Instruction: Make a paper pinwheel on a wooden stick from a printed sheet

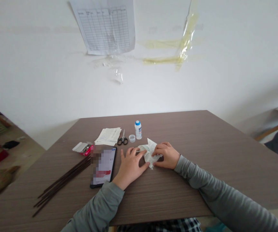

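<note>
lower centre: folded paper (pixel 148 158) part-shaped, seemingly unfinished | left hand (pixel 130 166) spread against it; right hand (pixel 167 156) apparently pinching its edge | centre-left: sheets (pixel 108 136) unfolded

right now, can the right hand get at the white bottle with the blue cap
Probably yes: the white bottle stands just beyond the folded paper, with nothing tall between it and the right hand, though that hand is on the paper.

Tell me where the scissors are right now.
In the head view, the scissors lie on the table just left of centre, between the paper sheets and the small clear container, beyond the left hand.
</note>
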Demonstrator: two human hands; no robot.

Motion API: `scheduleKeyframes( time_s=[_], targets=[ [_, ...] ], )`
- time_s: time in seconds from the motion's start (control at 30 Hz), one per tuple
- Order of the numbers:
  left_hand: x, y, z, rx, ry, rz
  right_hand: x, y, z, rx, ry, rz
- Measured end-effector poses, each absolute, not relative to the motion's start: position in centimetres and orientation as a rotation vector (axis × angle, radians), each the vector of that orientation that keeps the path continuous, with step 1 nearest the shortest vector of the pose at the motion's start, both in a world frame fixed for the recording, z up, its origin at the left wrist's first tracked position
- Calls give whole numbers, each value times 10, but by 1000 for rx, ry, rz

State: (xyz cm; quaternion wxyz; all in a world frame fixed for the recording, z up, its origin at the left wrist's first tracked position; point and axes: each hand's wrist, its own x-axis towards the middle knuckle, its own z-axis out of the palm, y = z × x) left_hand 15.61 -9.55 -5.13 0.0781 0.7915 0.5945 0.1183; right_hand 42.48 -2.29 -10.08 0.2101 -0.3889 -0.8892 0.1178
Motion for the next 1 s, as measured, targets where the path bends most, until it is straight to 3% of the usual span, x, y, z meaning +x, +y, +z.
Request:
scheduleKeyframes(
  time_s=[1.0],
  targets=[
    [158, -92, -55, 2328, 1781, 403, 430, -17, -108, -974, -2437, 413]
  ],
)
